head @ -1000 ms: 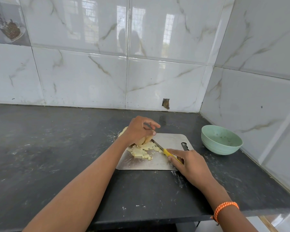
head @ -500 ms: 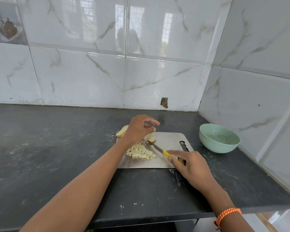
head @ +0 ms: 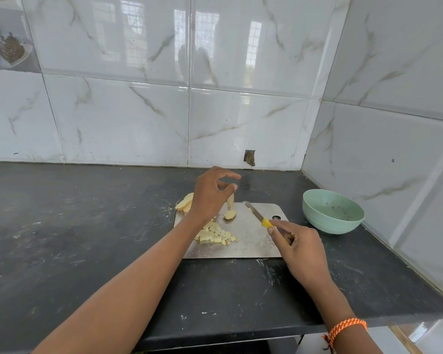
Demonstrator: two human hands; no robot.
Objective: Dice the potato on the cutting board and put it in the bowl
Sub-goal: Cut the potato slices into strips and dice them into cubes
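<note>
A pale potato slice [head: 230, 202] is pinched in the left hand [head: 210, 194] above the steel cutting board [head: 251, 238]. The yellow-handled knife [head: 262, 219] is gripped by the right hand [head: 301, 247]. Diced potato cubes [head: 216, 233] lie on the board; the green bowl [head: 333, 212] stands nearby on the dark bench [head: 87, 238].

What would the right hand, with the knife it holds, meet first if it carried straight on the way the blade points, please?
Probably the potato slice pinched upright by the left hand. The right hand aims the knife up and left across the cutting board, though depth is unclear and the blade may pass just beside it.
</note>
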